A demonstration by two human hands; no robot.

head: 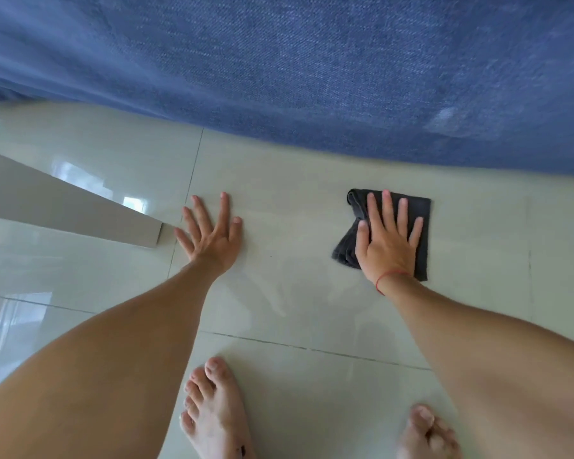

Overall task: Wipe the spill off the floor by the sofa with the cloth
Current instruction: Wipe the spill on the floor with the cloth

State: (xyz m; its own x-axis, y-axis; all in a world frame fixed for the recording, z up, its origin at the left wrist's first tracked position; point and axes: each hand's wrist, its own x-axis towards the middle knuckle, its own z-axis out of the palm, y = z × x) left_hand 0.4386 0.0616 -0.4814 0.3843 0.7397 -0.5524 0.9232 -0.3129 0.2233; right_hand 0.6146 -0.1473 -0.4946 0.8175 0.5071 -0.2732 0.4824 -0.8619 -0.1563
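Observation:
A dark grey folded cloth [420, 226] lies flat on the pale glossy floor tiles [295, 210], just in front of the blue sofa [312, 67]. My right hand [386, 240] presses down on the cloth with fingers spread flat; a red string circles that wrist. My left hand [211, 231] rests palm-down on the bare tile to the left, fingers spread, holding nothing. Faint wet streaks [279, 293] show on the tile between my forearms. The spill itself is hard to make out.
A light grey slanted panel or furniture leg [63, 207] reaches the floor at the left, close to my left hand. My two bare feet [212, 412] stand on the tiles at the bottom. The sofa's lower edge runs across the whole top.

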